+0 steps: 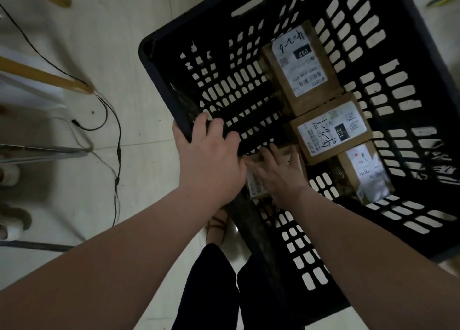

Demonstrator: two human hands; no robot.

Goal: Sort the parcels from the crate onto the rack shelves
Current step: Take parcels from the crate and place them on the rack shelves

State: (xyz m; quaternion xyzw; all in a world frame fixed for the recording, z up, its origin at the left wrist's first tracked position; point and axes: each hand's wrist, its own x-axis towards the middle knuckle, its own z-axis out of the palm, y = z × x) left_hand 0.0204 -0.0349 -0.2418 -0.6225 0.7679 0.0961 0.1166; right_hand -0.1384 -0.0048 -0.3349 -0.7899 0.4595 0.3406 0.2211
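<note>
Crate [154, 75], black and slotted, stands on pale floor tiles [139, 18]. Lying on its bottom in a row: parcel 032 [302, 68], parcel 122 [331, 130] just beside it, then a third parcel [363, 172], label blurred. Your left hand [209, 155] grips the crate's rim, fingers curled over it. Your right hand [276, 172] rests flat, fingers spread, on a fourth parcel [256, 185] near that wall.

Pale tiled floor [112, 18], black cable [120, 133]
</note>
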